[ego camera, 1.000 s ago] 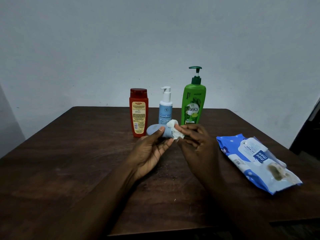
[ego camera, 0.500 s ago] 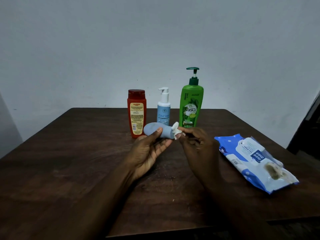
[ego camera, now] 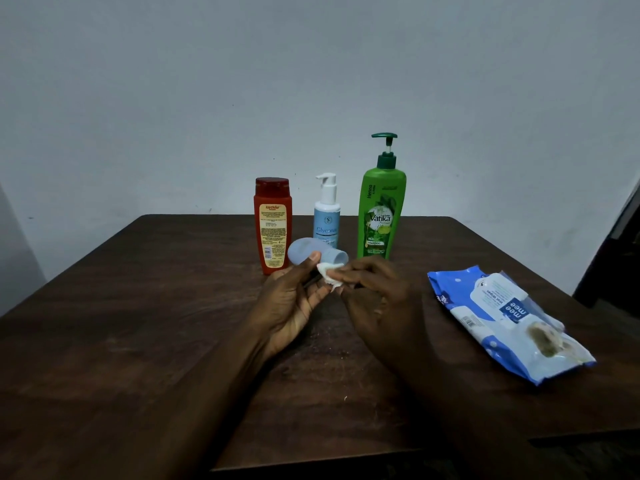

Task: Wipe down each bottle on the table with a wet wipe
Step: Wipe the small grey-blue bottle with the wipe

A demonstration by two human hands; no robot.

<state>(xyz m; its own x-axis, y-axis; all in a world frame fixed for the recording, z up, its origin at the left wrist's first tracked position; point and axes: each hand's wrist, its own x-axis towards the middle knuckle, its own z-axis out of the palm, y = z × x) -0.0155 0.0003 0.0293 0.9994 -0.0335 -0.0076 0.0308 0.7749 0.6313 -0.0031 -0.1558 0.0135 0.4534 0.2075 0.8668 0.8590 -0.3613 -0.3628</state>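
My left hand (ego camera: 292, 303) holds a small pale blue bottle (ego camera: 311, 252) on its side above the table, thumb on top. My right hand (ego camera: 377, 299) pinches a crumpled white wet wipe (ego camera: 327, 271) against the bottle's underside near its cap end. Behind them three bottles stand upright in a row: a red bottle (ego camera: 273, 223), a light blue pump bottle (ego camera: 326, 216) and a tall green pump bottle (ego camera: 381, 209).
A blue and white wet wipe pack (ego camera: 505, 317) lies on the right of the dark wooden table (ego camera: 138, 323). A grey wall rises behind the table's far edge. Something dark stands at the far right edge.
The wipe has slid from the blue bottle's cap end to its underside, and the bottle has turned a little in my left hand. The standing bottles have not moved.
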